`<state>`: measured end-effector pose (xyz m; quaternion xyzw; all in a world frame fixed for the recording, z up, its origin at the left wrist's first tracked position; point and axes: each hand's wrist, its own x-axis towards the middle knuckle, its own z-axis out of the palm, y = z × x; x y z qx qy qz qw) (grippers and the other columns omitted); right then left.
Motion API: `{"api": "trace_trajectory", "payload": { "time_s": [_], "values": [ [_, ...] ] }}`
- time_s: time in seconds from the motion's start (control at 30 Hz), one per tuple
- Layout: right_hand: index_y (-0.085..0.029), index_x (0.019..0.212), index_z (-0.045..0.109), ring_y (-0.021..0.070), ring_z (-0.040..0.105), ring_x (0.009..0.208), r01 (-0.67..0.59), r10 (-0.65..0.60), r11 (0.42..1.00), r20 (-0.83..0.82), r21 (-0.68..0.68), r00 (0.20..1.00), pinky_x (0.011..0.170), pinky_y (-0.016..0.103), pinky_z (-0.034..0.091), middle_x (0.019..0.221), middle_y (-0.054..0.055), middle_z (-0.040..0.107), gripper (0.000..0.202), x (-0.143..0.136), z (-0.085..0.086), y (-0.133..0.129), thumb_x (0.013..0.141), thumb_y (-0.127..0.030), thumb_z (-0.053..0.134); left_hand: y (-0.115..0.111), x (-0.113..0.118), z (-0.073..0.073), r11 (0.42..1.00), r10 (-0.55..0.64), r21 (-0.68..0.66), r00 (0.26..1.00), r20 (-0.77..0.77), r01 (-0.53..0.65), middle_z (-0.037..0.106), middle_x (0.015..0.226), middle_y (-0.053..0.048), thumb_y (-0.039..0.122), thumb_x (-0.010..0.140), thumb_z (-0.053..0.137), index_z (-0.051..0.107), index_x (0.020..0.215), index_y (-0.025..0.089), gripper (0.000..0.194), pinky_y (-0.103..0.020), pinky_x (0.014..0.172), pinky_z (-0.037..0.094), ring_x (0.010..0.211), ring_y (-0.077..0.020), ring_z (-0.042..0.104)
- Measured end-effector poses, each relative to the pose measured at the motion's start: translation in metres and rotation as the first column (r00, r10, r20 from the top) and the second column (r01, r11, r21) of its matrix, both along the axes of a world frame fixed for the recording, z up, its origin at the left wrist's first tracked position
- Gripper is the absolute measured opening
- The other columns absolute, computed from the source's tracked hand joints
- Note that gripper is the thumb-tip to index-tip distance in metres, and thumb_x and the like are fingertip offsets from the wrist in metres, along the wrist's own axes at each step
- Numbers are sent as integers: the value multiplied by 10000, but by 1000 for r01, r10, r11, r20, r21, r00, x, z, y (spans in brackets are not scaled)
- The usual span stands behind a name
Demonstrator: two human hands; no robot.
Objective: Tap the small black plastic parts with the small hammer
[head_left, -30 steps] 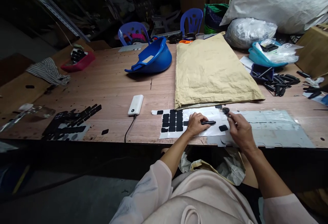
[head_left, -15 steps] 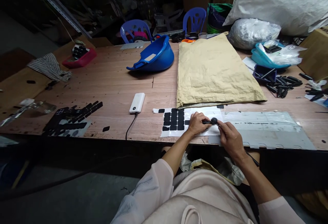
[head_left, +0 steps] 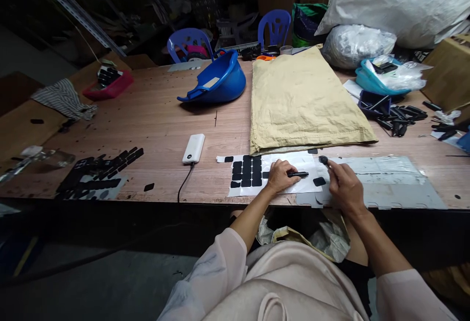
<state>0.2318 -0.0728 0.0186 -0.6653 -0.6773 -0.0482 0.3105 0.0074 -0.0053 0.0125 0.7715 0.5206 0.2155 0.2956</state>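
Note:
My left hand (head_left: pixel 282 176) rests on the white sheet (head_left: pixel 282 190), its fingers closed round a short black stick (head_left: pixel 298 174) that points right. To the right, my right hand (head_left: pixel 347 188) is raised over the grey board and pinches a small black tool with a rounded head (head_left: pixel 323 160); its handle is mostly hidden by the fingers. Between the hands, a black rounded patch (head_left: pixel 319 181) lies at the sheet's right edge. Rows of similar black patches (head_left: pixel 247 171) cover the sheet left of my left hand.
A grey board (head_left: pixel 400 191) lies along the front edge at right. Beyond the sheet is a tan cloth bag (head_left: pixel 304 101). A white power bank (head_left: pixel 193 149) with a cable, a blue plastic basin (head_left: pixel 223 83) and several black handle-like pieces (head_left: pixel 404 118) are on the table.
My right hand has moved right and slightly away with the round-headed tool, leaving the stick's tip. The black patch between the hands now shows. My left hand keeps its place.

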Motion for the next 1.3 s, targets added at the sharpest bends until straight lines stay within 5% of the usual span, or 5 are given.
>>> {"api": "trace_trajectory", "payload": {
  "time_s": [0.63, 0.77, 0.93, 1.13, 1.3],
  "values": [
    [-174, 1194, 711, 233, 441, 864, 197, -172, 979, 295, -56, 940, 718, 349, 248, 964, 114, 607, 309, 50, -24, 37, 950, -233, 531, -63, -15, -2, 908, -334, 302, 937, 105, 290, 757, 933, -86, 414, 993, 678, 757, 1030, 192, 239, -396, 855, 504, 892, -237, 657],
    [-169, 1193, 698, 229, 421, 857, 203, -178, 978, 297, -55, 938, 712, 348, 220, 968, 114, 591, 312, 50, -26, 38, 924, -229, 553, -120, -23, -26, 867, -495, 122, 865, 86, 484, 779, 933, -75, 435, 1031, 597, 752, 1078, 197, 288, -325, 779, 544, 833, -205, 713],
    [-164, 1185, 707, 226, 425, 845, 207, -182, 977, 309, -51, 933, 701, 349, 206, 969, 118, 607, 299, 49, -25, 38, 969, -237, 513, -140, -27, -50, 905, -316, -375, 907, -279, 201, 795, 1150, -120, 374, 1018, 603, 720, 1308, 212, 353, -396, 909, 589, 1046, -294, 765],
    [-161, 1181, 713, 226, 433, 838, 223, -200, 974, 318, -40, 927, 697, 350, 202, 956, 118, 610, 299, 47, -25, 38, 987, -242, 500, -111, -23, -8, 890, -391, -249, 920, 13, 382, 794, 1112, -73, 338, 961, 699, 782, 1193, 224, 272, -329, 885, 581, 996, -234, 751],
    [-165, 1193, 701, 230, 435, 850, 215, -189, 975, 320, -49, 928, 699, 347, 205, 961, 117, 602, 299, 47, -25, 38, 984, -244, 502, -11, -15, 27, 996, 4, 94, 1000, -20, -2, 758, 1018, -86, 259, 1041, 557, 771, 1007, 183, 229, -335, 847, 553, 935, -212, 687]
  ]
}}
